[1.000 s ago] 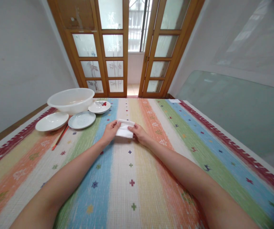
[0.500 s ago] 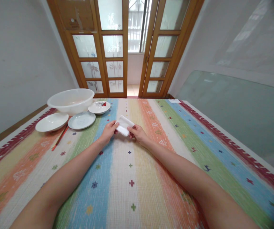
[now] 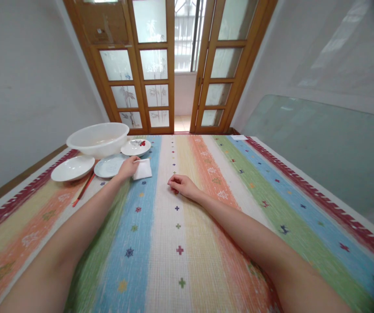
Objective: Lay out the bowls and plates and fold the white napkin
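Folded into a small square, a white cloth [image 3: 143, 169] is pinched at its upper left corner by my left hand [image 3: 129, 166]. That hand is beside the pale blue-white plate [image 3: 106, 167] and partly covers its right side. A small plate with a red flower pattern [image 3: 136, 148] lies just beyond the cloth. My right hand [image 3: 184, 186] rests over the middle of the striped tablecloth [image 3: 167, 243], fingers curled in, with nothing seen in it.
At the far left of the table stands a large white plastic basin [image 3: 98, 141]. In front of it are a white plate [image 3: 72, 168] and a pair of chopsticks [image 3: 83, 190], reddish at the near end. A white paper-like piece [image 3: 238, 137] lies at the far right edge.
My right hand has let go of the white cloth and stays near the middle with its fingers curled. My left hand has carried the cloth left, close to the plates.
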`<state>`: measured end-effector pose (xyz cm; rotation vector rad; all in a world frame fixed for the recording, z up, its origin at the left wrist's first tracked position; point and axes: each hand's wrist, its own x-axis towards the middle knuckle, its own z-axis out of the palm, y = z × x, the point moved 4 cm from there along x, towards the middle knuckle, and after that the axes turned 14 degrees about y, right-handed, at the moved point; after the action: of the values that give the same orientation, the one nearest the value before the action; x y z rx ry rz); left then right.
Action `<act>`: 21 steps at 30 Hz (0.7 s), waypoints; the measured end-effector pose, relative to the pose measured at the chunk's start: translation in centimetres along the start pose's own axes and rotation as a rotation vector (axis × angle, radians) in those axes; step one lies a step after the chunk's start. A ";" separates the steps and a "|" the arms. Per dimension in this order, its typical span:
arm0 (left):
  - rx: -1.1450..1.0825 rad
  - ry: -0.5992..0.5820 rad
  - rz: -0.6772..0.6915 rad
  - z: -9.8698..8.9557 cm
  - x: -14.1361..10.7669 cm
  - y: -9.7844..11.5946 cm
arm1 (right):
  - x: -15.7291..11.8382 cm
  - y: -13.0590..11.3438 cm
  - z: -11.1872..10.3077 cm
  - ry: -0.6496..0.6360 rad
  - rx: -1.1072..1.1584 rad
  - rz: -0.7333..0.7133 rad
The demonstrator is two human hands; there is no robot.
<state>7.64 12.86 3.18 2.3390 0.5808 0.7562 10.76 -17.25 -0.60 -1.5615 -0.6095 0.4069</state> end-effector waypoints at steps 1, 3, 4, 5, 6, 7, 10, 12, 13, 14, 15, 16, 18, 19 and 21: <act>0.112 -0.020 0.095 -0.1 0.6 0.1 | 0.0 0.0 0.0 0.000 -0.006 -0.005; 0.259 0.000 0.273 -0.2 1.3 0.8 | 0.0 0.1 0.0 0.002 -0.013 -0.008; 0.295 0.032 0.343 -0.1 1.3 1.3 | 0.0 0.1 0.0 0.002 -0.013 -0.006; 0.316 0.066 0.401 0.0 1.0 1.8 | 0.0 0.2 0.0 0.000 -0.010 -0.004; 0.329 0.096 0.445 0.1 0.6 2.3 | 0.1 0.2 0.0 -0.003 -0.005 -0.004; 0.338 0.119 0.474 0.4 -0.1 2.7 | 0.1 0.2 0.1 -0.007 0.000 -0.004; 0.370 0.143 0.500 1.2 -2.7 3.4 | 0.0 0.2 0.1 -0.005 0.011 -0.011; 0.389 0.113 0.462 1.8 -4.4 3.1 | 0.0 0.1 0.1 0.003 0.010 -0.013; 0.399 0.104 0.447 2.0 -5.0 2.9 | 0.0 0.0 0.1 0.007 0.008 -0.013; 0.404 0.094 0.440 2.1 -5.4 2.7 | 0.0 0.0 0.1 0.010 0.007 -0.012; 0.402 0.083 0.435 2.2 -5.7 2.4 | 0.0 -0.1 0.2 0.010 0.007 -0.009; 0.393 0.068 0.430 2.3 -5.7 2.1 | 0.0 -0.1 0.2 0.011 0.006 -0.007; 0.358 0.034 0.406 2.5 -5.3 1.5 | -0.1 -0.2 0.2 0.012 0.001 -0.007; 0.337 0.023 0.389 2.6 -5.0 1.2 | -0.1 -0.2 0.1 0.012 -0.004 -0.010; 0.299 0.022 0.365 2.8 -4.3 0.7 | -0.1 -0.3 0.1 0.012 -0.011 -0.021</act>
<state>6.41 8.84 0.21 2.7611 0.2905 0.9090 10.58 -17.18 -0.37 -1.5656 -0.6197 0.3790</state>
